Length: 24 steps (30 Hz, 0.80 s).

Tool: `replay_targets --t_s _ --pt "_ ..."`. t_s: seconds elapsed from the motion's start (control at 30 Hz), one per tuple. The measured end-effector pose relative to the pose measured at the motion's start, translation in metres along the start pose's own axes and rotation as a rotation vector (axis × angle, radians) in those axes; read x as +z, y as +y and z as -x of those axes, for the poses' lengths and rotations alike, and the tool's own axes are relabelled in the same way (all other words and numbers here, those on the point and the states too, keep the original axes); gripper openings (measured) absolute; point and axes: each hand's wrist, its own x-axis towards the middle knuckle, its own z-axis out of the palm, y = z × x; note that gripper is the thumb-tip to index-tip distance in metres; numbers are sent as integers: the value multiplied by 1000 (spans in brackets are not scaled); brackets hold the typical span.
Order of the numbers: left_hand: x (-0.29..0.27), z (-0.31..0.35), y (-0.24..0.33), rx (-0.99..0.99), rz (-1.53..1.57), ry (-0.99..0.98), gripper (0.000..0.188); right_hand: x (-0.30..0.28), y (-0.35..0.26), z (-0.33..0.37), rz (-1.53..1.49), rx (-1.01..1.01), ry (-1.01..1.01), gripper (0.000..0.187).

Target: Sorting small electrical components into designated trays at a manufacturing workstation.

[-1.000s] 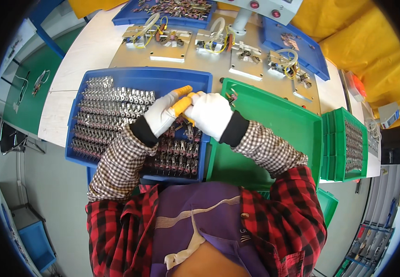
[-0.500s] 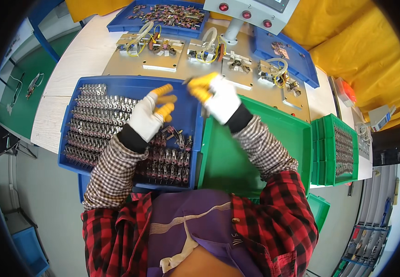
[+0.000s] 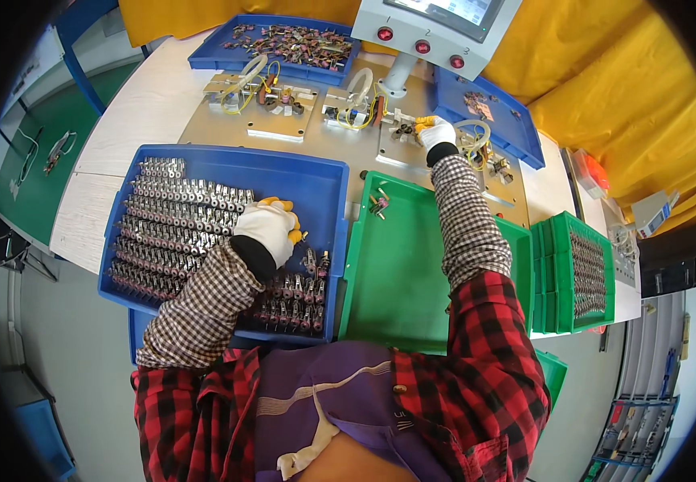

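My left hand (image 3: 270,229), in a white glove with yellow fingertips, is over the blue tray (image 3: 328,173). Its fingers curl down among small metal-and-pink parts (image 3: 179,217); whatever they grip is hidden. Farther right, my right hand (image 3: 436,135), gloved the same way, reaches to the middle metal fixture (image 3: 400,132) with fingertips pressed together at its top. I cannot make out what is between them. One small part with pink and metal pieces (image 3: 379,202) lies in the far left corner of the green tray (image 3: 396,273).
Fixtures with hoses (image 3: 279,100) stand on a metal plate. Behind them are a blue tray of loose parts (image 3: 300,46), another blue tray (image 3: 516,120) and a grey control box with red buttons (image 3: 424,36). Stacked green trays (image 3: 553,273) sit at the right.
My right hand has moved away and right, from above the blue tray to the fixture. My left hand has lowered among the parts. A small part now lies in the green tray.
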Motion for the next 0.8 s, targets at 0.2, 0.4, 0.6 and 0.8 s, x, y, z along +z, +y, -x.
replay_targets --t_s 0.2,0.4,0.6,0.8 --pt "0 9 0 -13 -7 30 23 -6 -66 33 705 -339 -9 12" --pt "6 5 -5 49 1 79 22 -9 -72 37 659 -198 -159 15" --pt "1 -1 -1 42 366 145 21 -15 -74 51 573 -179 -137 21" --pt "-10 2 -9 -170 1454 259 17 12 -125 140 565 -413 -424 23"
